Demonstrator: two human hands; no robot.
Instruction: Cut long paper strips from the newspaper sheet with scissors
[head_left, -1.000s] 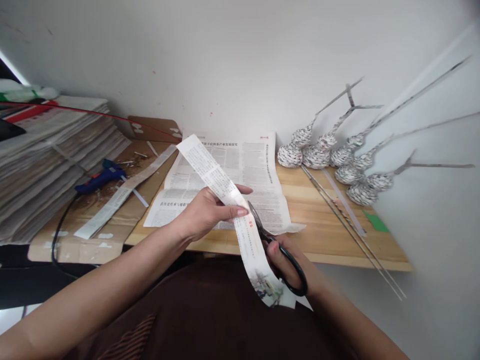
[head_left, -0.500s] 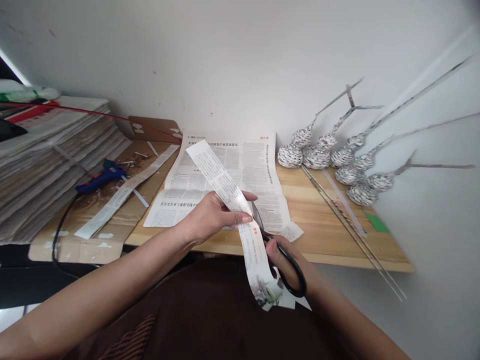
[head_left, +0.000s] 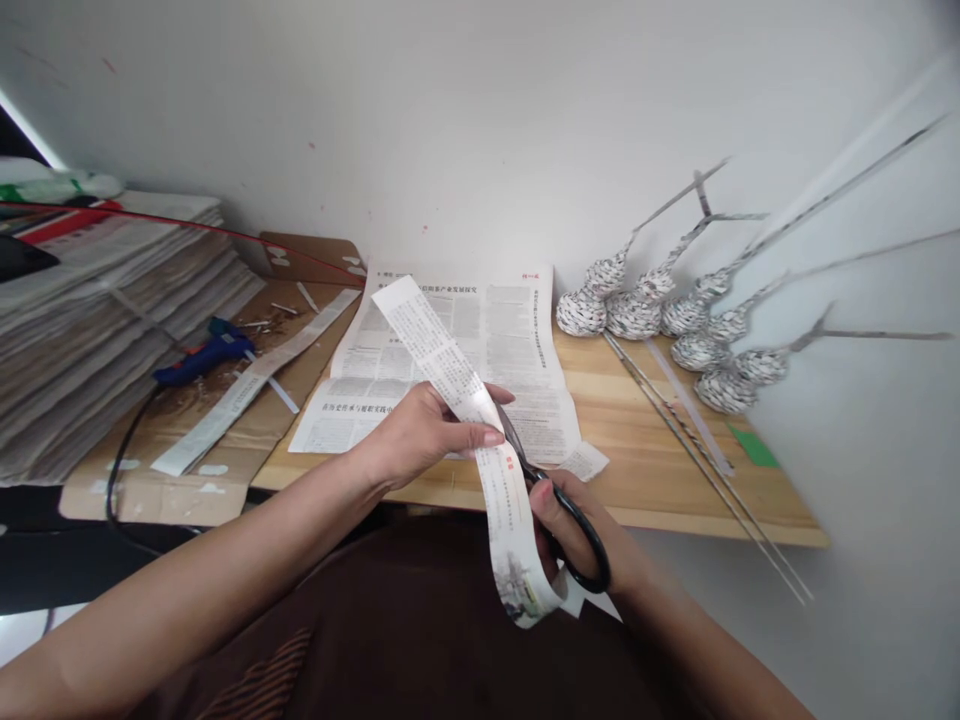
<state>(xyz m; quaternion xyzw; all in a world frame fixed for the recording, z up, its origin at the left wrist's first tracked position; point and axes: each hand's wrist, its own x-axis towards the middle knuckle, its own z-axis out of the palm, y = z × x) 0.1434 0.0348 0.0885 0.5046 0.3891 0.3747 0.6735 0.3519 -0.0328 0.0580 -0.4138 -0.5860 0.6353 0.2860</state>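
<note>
My left hand (head_left: 420, 435) pinches a long newspaper strip (head_left: 435, 345) between thumb and fingers, above the front edge of the wooden table (head_left: 637, 460). The strip rises toward the wall and hangs down in a curl near my lap. My right hand (head_left: 562, 525) grips black-handled scissors (head_left: 559, 510), whose blades meet the strip just right of my left fingers. A spread newspaper sheet (head_left: 480, 340) lies flat on the table behind both hands.
A tall stack of newspapers (head_left: 97, 320) fills the left side. A blue glue gun (head_left: 202, 358) and a cut strip (head_left: 247, 385) lie on cardboard (head_left: 180, 440). Several woven paper gourds (head_left: 652, 310) with long stems stand at right, thin rods (head_left: 697, 450) beside them.
The strip's lower end has curled further down and inward. A small offcut now lies on the table by the sheet's corner. Both hands stay nearly in place.
</note>
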